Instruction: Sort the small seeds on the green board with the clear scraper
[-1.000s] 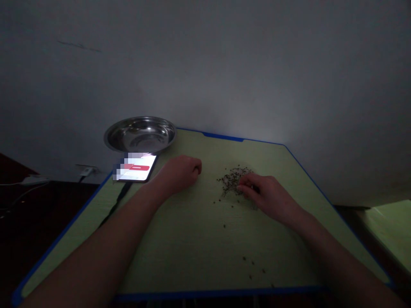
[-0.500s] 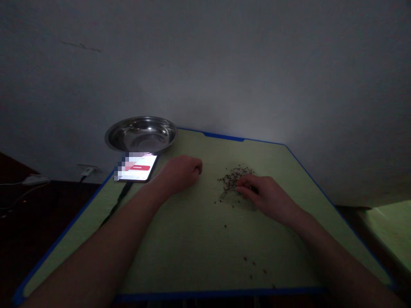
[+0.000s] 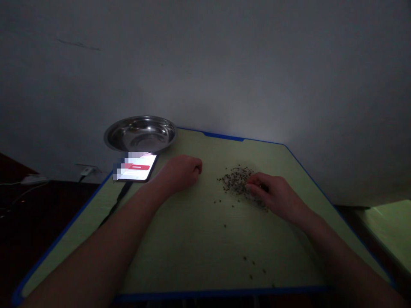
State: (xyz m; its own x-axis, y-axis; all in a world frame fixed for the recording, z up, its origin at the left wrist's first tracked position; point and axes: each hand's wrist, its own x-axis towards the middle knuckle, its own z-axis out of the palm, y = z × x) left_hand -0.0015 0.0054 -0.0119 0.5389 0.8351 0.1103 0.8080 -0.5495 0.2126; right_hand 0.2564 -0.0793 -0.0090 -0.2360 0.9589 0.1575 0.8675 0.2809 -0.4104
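Observation:
A loose heap of small dark grains (image 3: 236, 179), with paler bits among them, lies right of the table's middle. My right hand (image 3: 272, 192) is at the heap's right side, thumb and fingertips pinched together low over the grains. Whatever sits in the pinch is too small to make out. To the left of the heap, my left hand (image 3: 184, 171) rests on the table in a loose fist, apart from the grains. Its curled fingers hide any contents.
A steel basin (image 3: 173, 139) stands at the table's back left corner. In front of it lies a lit phone (image 3: 138, 167) with a dark cable (image 3: 118, 201). Several stray grains (image 3: 253, 263) lie near the front edge. A wall (image 3: 224, 64) rises behind the blue-edged table (image 3: 180, 256).
My right hand has shifted slightly to the right, still pinched, and more of the heap shows beside its fingertips. My left hand has stayed where it was.

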